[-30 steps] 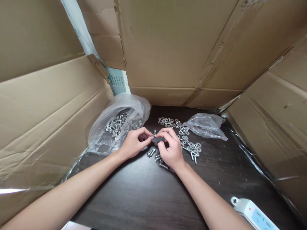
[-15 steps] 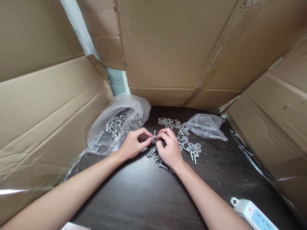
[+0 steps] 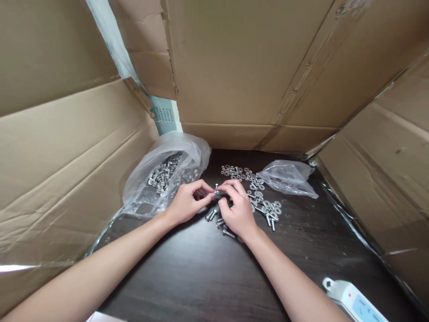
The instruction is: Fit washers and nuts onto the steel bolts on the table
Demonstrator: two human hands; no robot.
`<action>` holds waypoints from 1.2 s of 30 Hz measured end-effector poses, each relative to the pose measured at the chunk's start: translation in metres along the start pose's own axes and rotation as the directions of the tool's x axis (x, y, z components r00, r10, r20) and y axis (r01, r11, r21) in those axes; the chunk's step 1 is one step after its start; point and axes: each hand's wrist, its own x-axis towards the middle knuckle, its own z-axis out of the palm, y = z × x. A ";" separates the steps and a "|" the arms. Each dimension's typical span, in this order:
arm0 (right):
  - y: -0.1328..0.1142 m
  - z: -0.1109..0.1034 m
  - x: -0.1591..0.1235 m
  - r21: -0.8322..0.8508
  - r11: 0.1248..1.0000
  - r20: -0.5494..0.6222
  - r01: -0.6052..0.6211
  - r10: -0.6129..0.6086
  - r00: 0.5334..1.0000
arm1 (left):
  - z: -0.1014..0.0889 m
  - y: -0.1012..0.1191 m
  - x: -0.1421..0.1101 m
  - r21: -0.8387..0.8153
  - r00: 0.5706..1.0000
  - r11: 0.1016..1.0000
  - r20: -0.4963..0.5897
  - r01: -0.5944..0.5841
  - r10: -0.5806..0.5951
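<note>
My left hand (image 3: 186, 203) and my right hand (image 3: 236, 208) meet fingertip to fingertip over a dark wooden table (image 3: 208, 273). Both pinch one small silver bolt (image 3: 216, 189) held between them. Just below the hands lie a few loose bolts (image 3: 217, 220). To the right of my right hand, scattered washers and bolts (image 3: 264, 203) are spread on the table. A clear plastic bag full of bolts (image 3: 164, 176) lies open to the left of my left hand.
A smaller crumpled plastic bag (image 3: 288, 178) lies at the back right. Cardboard walls (image 3: 241, 71) stand on the left, back and right. A white power strip (image 3: 351, 299) sits at the front right corner.
My right hand has shifted slightly left and closer to the left hand, its fingers working on the bolt. The left hand has stayed nearly still.
</note>
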 end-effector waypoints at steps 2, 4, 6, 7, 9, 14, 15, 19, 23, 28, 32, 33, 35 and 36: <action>0.002 0.001 0.000 -0.037 0.999 0.011 -0.017 0.017 1.000 | 0.000 0.000 0.000 0.002 1.000 1.000 0.000 0.001 -0.001; 0.003 0.002 0.000 -0.056 0.998 0.020 -0.024 0.025 0.999 | 0.000 0.000 0.000 0.002 1.000 1.000 -0.002 0.003 -0.003; 0.003 0.002 0.001 -0.049 0.998 0.023 -0.031 0.032 0.999 | 0.000 0.000 0.000 0.008 1.000 1.000 0.000 0.003 -0.003; 0.002 0.001 0.001 -0.041 0.999 0.023 -0.036 0.037 0.999 | 0.000 0.000 0.000 0.010 1.000 1.000 0.002 0.002 -0.002; 0.001 0.000 0.001 -0.025 0.999 0.020 -0.046 0.047 0.999 | 0.000 0.000 0.000 0.011 1.000 1.000 0.004 0.000 0.000; -0.002 -0.001 0.001 0.012 0.998 0.020 -0.055 0.054 0.998 | 0.000 0.000 0.001 0.013 1.000 1.000 0.005 0.003 -0.003; -0.003 -0.001 0.001 0.020 0.998 0.019 -0.054 0.053 0.998 | 0.000 0.000 0.001 0.012 1.000 1.000 0.008 0.003 -0.003; -0.004 -0.002 0.001 0.038 0.999 0.011 -0.031 0.031 0.999 | 0.000 0.000 0.000 0.014 1.000 1.000 0.009 0.001 -0.001; -0.003 -0.002 0.001 0.023 0.999 0.029 -0.039 0.038 0.999 | 0.000 0.001 0.000 0.012 1.000 1.000 0.005 0.008 -0.008; 0.001 0.000 0.001 -0.018 0.999 0.030 -0.039 0.039 0.999 | 0.000 0.002 0.000 0.009 1.000 1.000 0.001 0.002 -0.002; -0.001 -0.001 0.001 0.008 0.999 0.018 -0.031 0.031 0.999 | -0.001 0.002 0.000 0.014 1.000 1.000 0.006 -0.003 0.003; -0.002 -0.001 0.001 0.015 1.000 0.016 -0.026 0.026 1.000 | -0.001 0.001 0.000 0.020 1.000 1.000 0.010 -0.002 0.002; -0.004 -0.002 0.001 0.026 1.000 0.015 -0.008 0.008 1.000 | -0.001 0.001 0.000 0.032 1.000 1.000 0.015 -0.001 0.001; -0.004 -0.002 0.001 0.030 1.000 0.013 0.001 -0.001 1.000 | -0.001 0.001 0.000 0.035 1.000 0.999 0.016 -0.001 0.001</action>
